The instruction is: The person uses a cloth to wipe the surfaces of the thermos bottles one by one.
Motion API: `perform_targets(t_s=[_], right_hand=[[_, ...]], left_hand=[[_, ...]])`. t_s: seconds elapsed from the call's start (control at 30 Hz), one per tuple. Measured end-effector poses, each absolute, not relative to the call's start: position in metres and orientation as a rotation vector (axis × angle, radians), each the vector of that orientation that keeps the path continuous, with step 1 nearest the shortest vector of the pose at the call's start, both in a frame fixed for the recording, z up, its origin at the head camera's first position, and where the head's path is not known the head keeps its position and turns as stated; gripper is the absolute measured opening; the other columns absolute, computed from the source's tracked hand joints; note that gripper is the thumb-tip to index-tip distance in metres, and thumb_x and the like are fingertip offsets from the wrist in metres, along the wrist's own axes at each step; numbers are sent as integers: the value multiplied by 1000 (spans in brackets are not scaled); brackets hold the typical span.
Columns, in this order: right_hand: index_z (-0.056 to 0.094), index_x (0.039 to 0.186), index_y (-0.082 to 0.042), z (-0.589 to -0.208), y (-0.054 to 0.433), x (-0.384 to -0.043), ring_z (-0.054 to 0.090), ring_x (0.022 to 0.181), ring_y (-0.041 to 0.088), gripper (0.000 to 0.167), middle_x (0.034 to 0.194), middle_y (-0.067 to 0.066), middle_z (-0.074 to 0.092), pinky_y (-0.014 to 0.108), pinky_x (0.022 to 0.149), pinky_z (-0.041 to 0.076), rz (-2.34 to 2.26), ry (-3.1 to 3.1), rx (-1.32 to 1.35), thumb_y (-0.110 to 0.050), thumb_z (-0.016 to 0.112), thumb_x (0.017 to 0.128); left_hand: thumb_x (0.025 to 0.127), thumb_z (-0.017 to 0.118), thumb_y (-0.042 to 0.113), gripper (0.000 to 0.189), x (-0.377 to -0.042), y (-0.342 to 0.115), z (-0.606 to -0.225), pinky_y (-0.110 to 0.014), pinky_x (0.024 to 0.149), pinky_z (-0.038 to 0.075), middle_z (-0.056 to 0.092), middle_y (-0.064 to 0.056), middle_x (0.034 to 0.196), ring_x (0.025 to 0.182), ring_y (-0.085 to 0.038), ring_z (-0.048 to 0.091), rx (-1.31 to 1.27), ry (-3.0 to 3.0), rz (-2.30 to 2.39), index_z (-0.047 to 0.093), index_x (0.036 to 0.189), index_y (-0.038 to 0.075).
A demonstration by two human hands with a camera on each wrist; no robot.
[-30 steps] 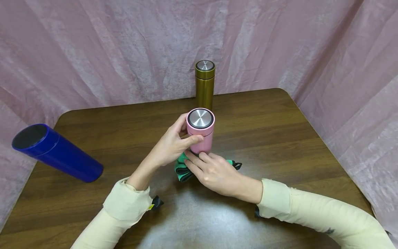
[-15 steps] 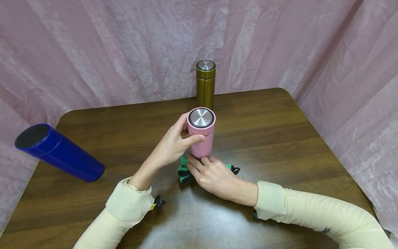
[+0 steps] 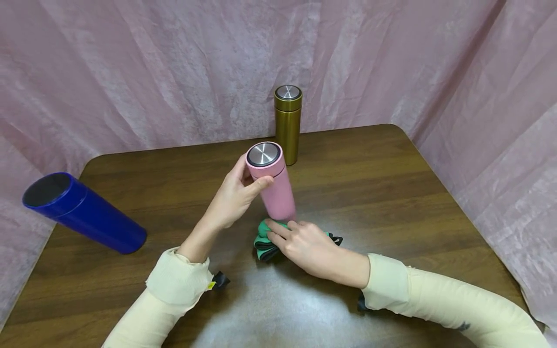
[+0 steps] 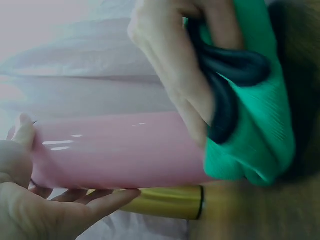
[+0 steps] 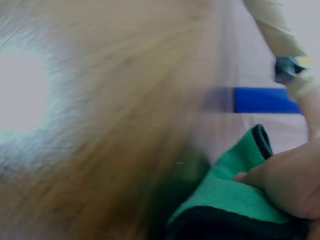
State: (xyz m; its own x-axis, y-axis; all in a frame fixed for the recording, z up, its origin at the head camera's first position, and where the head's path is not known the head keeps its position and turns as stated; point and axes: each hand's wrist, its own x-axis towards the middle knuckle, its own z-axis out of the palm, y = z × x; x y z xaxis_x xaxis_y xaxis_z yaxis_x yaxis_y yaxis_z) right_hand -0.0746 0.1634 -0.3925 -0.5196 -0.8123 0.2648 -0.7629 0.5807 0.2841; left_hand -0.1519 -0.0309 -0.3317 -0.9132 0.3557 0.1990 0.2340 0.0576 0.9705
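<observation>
Near the lid, my left hand [image 3: 226, 200] grips a pink thermos bottle [image 3: 278, 195], thumb in front and fingers behind. The bottle leans, its steel-topped lid [image 3: 263, 154] tilted to the left. My right hand [image 3: 310, 247] holds a folded green cloth [image 3: 263, 241] with black edging at the bottle's lower end. In the left wrist view, the cloth [image 4: 265, 125] and right fingers cover the base of the bottle [image 4: 115, 150]. The right wrist view shows the thumb pressed into the cloth [image 5: 235, 195].
A gold thermos [image 3: 288, 125] stands upright behind the pink one, near the back edge of the wooden table [image 3: 370, 169]. At the left stands a larger blue bottle [image 3: 95, 217] with a dark top. Pink curtains [image 3: 196, 72] hang around the table.
The pink bottle has tipped, its lid moving left and slightly up with my left hand. My right hand and the cloth have shifted slightly right and down.
</observation>
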Motion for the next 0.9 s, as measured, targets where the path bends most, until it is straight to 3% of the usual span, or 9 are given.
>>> perform_targets(t_s=[0.13,0.27,0.47,0.6,0.73,0.9], right_hand=[[72,124,-10,-388,176,-76,66,76,18,38,136,5,66,29,55,55,21,-2513,1304,-7,77,86],[72,122,-9,-385,191,-75,69,81,19,39,134,6,68,30,52,55,205,-2535,1305,-7,77,84],[71,125,-8,-386,216,-73,73,98,23,40,125,8,71,36,59,59,419,-2550,1210,-1,72,85],[72,124,-8,-384,231,-72,73,99,24,39,117,8,73,39,65,61,532,-2543,1071,1,70,86],[71,125,-7,-382,242,-71,73,85,20,42,117,8,74,34,59,56,716,-2504,868,5,73,85],[71,128,-7,-378,248,-69,71,96,17,39,117,6,74,23,76,55,1108,-2465,546,4,74,90]], left_hand=[[104,64,12,56,-153,-36,-339,-31,90,56,60,-16,130,112,-21,61,429,2139,2137,39,154,10],[106,60,17,51,-153,-39,-340,-38,86,60,56,-16,128,108,-22,63,328,1997,2344,38,152,10],[99,63,42,59,-153,-45,-335,-38,80,61,53,-11,127,105,-23,64,299,1858,2543,41,143,10],[102,56,43,52,-151,-51,-333,-38,83,60,53,-9,126,109,-23,62,226,1782,2600,42,140,10],[106,48,42,48,-150,-56,-332,-45,92,57,57,-11,124,111,-24,63,182,1719,2629,43,139,6],[106,44,45,48,-150,-61,-332,-61,105,46,59,-9,120,112,-24,64,114,1631,2689,42,136,8]])
